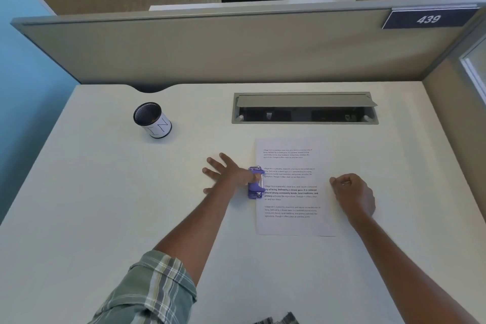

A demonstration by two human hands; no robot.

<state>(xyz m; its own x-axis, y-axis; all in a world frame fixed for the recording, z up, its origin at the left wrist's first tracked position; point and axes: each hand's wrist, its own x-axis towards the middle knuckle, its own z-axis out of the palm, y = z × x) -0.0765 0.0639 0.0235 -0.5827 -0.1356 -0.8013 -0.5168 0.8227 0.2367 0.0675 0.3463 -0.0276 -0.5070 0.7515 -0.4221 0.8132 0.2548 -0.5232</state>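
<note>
Cup upright, well left of paper

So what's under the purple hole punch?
The left edge of the printed paper goes under the purple hole punch, on the desk. The left hand presses on top, fingers spread. The strip inside is covered, so any holes are hidden.

The left hand covers the middle of the purple hole punch, so its lever shows only in part. The left edge of the paper disappears under the punch, and most of its print is too small to read. The right hand hides its own fingertips. A plaid cloth is cut off by the bottom edge.
</note>
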